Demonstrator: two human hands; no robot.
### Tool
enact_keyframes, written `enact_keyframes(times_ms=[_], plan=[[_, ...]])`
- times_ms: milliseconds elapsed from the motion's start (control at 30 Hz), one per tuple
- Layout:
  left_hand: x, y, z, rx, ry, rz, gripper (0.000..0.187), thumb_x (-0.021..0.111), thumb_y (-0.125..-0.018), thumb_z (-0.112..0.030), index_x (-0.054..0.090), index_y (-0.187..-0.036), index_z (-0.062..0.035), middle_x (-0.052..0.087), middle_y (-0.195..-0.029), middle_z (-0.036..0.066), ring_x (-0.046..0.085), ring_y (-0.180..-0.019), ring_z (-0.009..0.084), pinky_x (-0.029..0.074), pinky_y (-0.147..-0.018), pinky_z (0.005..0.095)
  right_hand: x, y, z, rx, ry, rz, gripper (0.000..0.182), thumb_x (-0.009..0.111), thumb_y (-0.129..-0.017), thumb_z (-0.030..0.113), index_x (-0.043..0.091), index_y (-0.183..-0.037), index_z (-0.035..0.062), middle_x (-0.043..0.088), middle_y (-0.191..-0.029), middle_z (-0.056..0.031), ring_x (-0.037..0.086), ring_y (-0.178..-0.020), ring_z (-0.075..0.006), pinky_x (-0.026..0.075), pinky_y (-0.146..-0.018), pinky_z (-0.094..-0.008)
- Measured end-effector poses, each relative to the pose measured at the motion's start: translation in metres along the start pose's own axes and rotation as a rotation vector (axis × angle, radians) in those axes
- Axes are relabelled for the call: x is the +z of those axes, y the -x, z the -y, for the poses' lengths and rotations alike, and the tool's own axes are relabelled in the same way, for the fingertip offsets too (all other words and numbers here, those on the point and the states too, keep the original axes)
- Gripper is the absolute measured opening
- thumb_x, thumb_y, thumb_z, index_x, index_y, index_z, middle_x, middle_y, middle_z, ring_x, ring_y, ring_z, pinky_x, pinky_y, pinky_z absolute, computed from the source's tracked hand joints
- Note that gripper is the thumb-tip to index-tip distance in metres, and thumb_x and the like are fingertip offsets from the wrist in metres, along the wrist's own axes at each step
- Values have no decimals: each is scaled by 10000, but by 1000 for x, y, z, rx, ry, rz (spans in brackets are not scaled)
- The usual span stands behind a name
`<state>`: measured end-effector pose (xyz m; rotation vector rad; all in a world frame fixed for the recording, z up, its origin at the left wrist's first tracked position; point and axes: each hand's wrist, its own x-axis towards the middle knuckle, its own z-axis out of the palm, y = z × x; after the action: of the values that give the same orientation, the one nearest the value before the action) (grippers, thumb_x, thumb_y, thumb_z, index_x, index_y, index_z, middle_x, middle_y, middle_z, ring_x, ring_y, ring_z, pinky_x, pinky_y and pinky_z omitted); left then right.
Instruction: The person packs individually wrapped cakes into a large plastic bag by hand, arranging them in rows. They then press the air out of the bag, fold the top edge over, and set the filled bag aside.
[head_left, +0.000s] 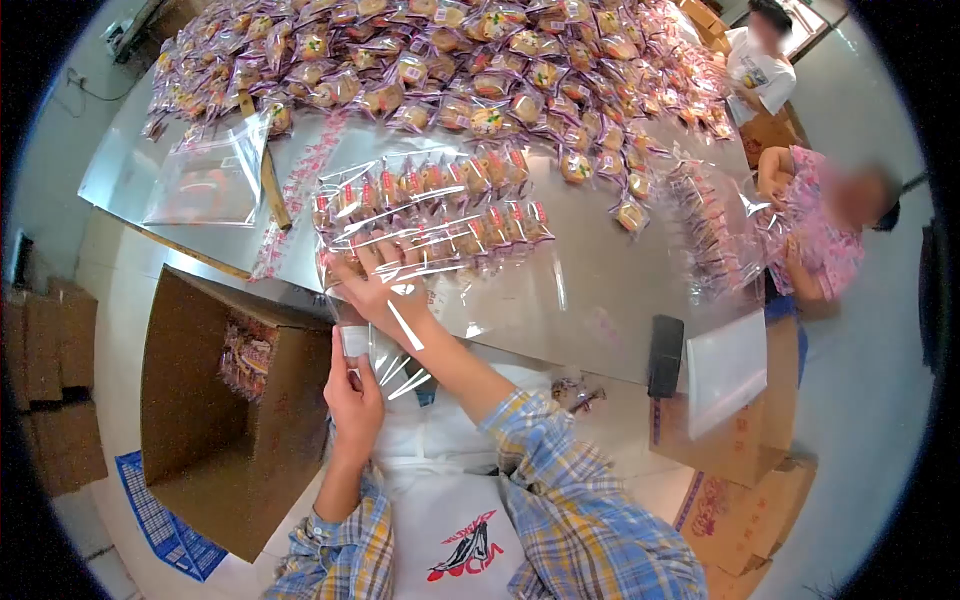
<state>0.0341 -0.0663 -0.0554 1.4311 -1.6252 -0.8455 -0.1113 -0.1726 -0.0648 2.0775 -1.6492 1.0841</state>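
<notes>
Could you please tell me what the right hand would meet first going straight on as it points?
Most likely the nearer row of wrapped pastries, just ahead of the right hand; they may already touch, as depth is unclear.

The person's right hand (385, 290) is reaching out farther than the left hand (355, 405). It is lying palm down, with its back facing up and its fingers (388, 255) sitting spread apart. The right forearm (470, 375) is slanting across the front of the body, up and to the left. The left hand is resting nearer the body, just below the right one, and its fingers are pointing forward. Its thumb (369, 380) is standing beside them; any pinching is hard to see. The left wrist (340, 485) is showing bare above its plaid sleeve (340, 550).
</notes>
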Motion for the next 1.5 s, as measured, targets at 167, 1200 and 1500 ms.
enact_keyframes(times_ms=[167, 1200, 1500], plan=[[-3, -8, 0, 10, -76, -27, 604, 631, -998, -9, 452, -1574, -30, 576, -752, 36, 477, -641, 95, 434, -579, 273, 2, -7, 8, 31, 7, -21, 319, 702, -874, 266, 730, -1147, 103, 669, -1271, -173, 607, -1194, -402, 419, -1080, -589], [64, 7, -22, 637, -248, 259, 414, 712, -841, -46, 660, -1240, 48, 630, -1350, 233, 522, -1355, 480, 443, -1123, 549, -70, 50, -58, 233, 138, 175, 386, 742, -823, 195, 704, -1179, 49, 603, -1395, -171, 473, -1419, -378, 312, -1209, -587], [90, -71, -59, 652, -569, -12, 554, 634, -881, -83, 578, -1425, 10, 544, -1435, 236, 460, -1408, 422, 346, -1188, 606, -81, 55, -76, 177, -26, 58, 482, 631, -911, 144, 640, -1387, 68, 556, -1483, -199, 469, -1415, -411, 398, -1143, -542]])
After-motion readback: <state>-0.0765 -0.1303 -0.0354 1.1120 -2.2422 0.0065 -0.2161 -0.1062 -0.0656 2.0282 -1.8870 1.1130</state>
